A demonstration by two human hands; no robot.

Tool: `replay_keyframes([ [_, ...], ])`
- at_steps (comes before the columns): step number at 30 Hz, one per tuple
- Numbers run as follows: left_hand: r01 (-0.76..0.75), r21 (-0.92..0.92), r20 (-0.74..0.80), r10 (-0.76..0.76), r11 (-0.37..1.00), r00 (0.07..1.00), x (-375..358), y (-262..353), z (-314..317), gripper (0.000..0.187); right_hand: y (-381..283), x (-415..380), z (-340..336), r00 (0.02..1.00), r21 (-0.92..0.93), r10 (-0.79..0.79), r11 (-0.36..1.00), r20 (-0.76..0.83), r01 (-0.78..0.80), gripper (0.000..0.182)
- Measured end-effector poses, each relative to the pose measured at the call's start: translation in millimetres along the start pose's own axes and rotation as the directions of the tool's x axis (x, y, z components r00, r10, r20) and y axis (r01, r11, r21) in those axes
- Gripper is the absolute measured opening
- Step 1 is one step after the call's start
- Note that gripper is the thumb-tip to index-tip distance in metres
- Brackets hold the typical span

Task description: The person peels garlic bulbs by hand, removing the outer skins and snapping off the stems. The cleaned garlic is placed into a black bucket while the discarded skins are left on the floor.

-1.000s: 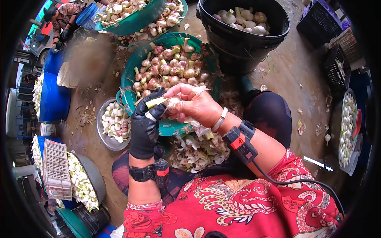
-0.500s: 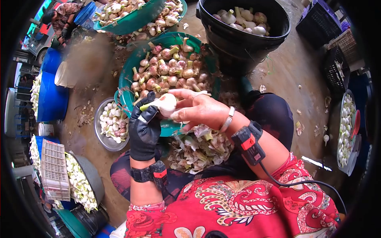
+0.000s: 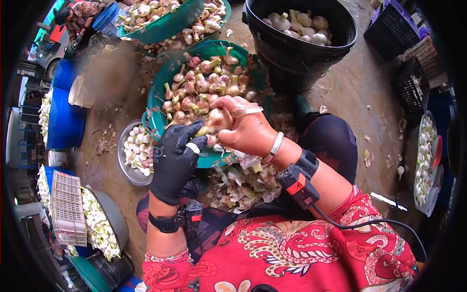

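A brownish, skin-covered garlic bulb [image 3: 217, 120] is held between my two hands, its stem pointing left and down. My left hand [image 3: 176, 158], in a black glove, is closed at the stem end. Bare, with a pale wrap on one finger, my right hand [image 3: 250, 127] grips the bulb from the right with thumb and fingers. Just beyond them stands a green basin [image 3: 154, 104] full of garlic bulbs [image 3: 202, 82] with purplish skins and cut stems. Below my hands lies a heap of loose garlic skins [image 3: 243, 187] between my legs.
A black bucket [image 3: 296, 63] with white garlic stands ahead on the right. A metal bowl [image 3: 134, 181] of peeled bulbs sits left. A tilted green basin [image 3: 163, 24] of garlic is at the top. Blue tubs [image 3: 65, 117] and a crate [image 3: 68, 207] line the left; another person [image 3: 78, 22] works far left.
The clean white bulb held before no longer shows; a browner, skin-covered bulb is in my hands. My left hand has turned and lowered slightly, and my right hand has closed around the bulb.
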State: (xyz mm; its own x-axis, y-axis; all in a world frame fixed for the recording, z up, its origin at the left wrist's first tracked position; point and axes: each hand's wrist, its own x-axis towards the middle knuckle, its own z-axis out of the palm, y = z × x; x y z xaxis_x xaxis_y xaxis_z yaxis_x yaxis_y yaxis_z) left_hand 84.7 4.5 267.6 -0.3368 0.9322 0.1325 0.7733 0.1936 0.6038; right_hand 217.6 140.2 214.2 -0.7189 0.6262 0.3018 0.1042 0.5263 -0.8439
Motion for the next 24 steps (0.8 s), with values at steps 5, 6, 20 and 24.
replay_keyframes([
  [5,-0.060,0.071,0.028,0.058,0.996,0.998,-2.8,-2.3,5.5,0.018,1.1,-1.8,4.6,0.999,0.092,-0.052,0.994,0.016,0.050,0.048],
  [6,-0.059,0.070,0.030,0.057,0.996,0.998,-2.5,-2.6,5.1,0.018,2.2,-1.7,3.6,0.999,0.092,-0.049,0.995,0.016,0.047,0.048],
  [20,0.047,0.007,-0.092,-0.046,0.999,0.995,10.4,-39.9,4.1,0.016,-9.7,-1.9,-19.9,0.633,0.347,0.216,0.685,0.743,-0.641,0.048],
  [24,0.366,-0.019,0.015,-0.366,0.930,0.930,-3.0,-61.1,8.5,0.018,5.1,-7.2,-13.6,0.742,0.666,0.118,0.365,0.660,-0.650,0.050],
])
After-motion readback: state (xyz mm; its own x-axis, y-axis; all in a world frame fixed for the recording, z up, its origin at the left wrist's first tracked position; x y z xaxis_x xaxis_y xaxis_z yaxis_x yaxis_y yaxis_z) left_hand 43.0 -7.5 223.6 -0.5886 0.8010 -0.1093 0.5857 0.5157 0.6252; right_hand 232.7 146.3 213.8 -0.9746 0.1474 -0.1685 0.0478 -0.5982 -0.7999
